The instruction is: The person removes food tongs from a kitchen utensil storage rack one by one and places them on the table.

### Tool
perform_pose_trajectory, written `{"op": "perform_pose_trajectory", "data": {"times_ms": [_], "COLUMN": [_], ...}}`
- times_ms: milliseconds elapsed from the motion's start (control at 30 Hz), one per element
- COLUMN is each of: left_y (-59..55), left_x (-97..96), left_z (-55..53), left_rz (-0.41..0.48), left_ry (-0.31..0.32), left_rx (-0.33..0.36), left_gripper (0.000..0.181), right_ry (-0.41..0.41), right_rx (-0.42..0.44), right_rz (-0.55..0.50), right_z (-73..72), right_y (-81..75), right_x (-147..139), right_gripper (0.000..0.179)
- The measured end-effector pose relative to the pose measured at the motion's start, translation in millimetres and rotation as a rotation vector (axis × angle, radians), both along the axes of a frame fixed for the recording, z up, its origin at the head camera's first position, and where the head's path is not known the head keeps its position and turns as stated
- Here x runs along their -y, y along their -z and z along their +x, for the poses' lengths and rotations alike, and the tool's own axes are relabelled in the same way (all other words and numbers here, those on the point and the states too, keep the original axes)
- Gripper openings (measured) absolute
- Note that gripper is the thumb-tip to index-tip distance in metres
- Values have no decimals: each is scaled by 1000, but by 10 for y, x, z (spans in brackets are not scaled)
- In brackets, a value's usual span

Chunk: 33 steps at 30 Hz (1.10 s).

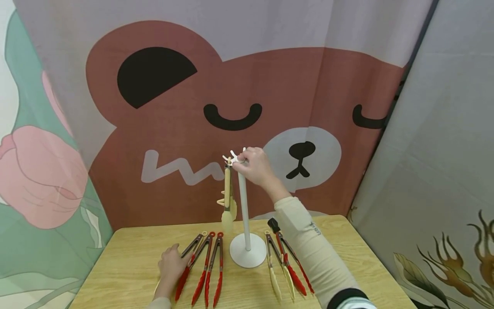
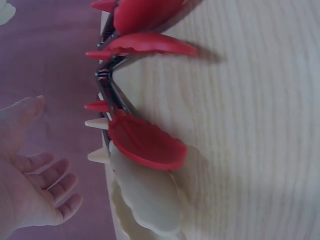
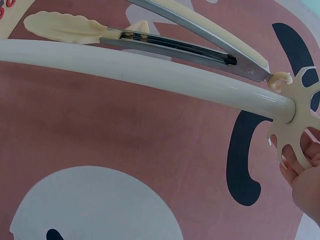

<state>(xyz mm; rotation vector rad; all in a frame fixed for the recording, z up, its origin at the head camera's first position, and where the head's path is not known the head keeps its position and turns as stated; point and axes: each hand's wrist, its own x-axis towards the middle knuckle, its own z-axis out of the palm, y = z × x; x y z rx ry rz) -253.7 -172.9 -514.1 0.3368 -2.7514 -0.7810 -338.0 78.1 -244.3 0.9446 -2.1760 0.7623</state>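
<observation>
A white stand (image 1: pixel 244 206) with a round base rises from the table, its top a ring of hooks (image 3: pixel 295 107). My right hand (image 1: pixel 256 167) pinches the hook ring at its right side, fingers curled about the prongs in the right wrist view. Cream-tipped tongs (image 1: pixel 227 193) hang by their loop from a hook on the left. My left hand (image 1: pixel 171 266) is low beside the tongs on the left, with its fingers loosely extended and nothing held in the left wrist view. Nearest to it lie cream-tipped tongs (image 2: pixel 147 187), partly hidden from the head view, and red-tipped tongs (image 1: pixel 197 262).
Another pair of red-tipped tongs (image 1: pixel 215 270) lies left of the stand's base. Right of the base are cream-tipped tongs (image 1: pixel 275 266) and red-tipped tongs (image 1: pixel 291 262) with a black end, close to my right sleeve (image 1: pixel 305 227). A bear-print curtain (image 1: pixel 289 94) hangs behind the wooden table (image 1: pixel 123 266).
</observation>
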Motion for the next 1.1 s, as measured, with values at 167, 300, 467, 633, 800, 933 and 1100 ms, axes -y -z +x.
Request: {"op": "perform_pose_trajectory", "data": {"times_ms": [167, 300, 467, 633, 800, 933, 1100], "left_y": [-73, -125, -193, -291, -435, -537, -642], "left_x": [-48, -86, -137, -213, -300, -371, -457], "left_z": [-8, -18, -38, -51, -61, -92, -126], "left_rz": [49, 113, 162, 160, 212, 279, 363], "left_ry": [11, 32, 75, 119, 173, 220, 285], "left_rx": [-39, -86, -142, -172, -200, -217, -241], "left_gripper": [62, 61, 60, 59, 61, 62, 65], "right_ry": [6, 10, 9, 5, 3, 1, -6], "right_rx": [-11, -12, 1, 6, -1, -14, -31], "right_rz": [2, 4, 4, 0, -2, -4, -12], "right_z": [7, 7, 7, 14, 15, 11, 1], "right_y": [-2, -3, -3, 1, 7, 10, 9], "right_x": [1, 2, 2, 3, 6, 6, 2], "right_gripper": [24, 25, 25, 25, 24, 23, 23]}}
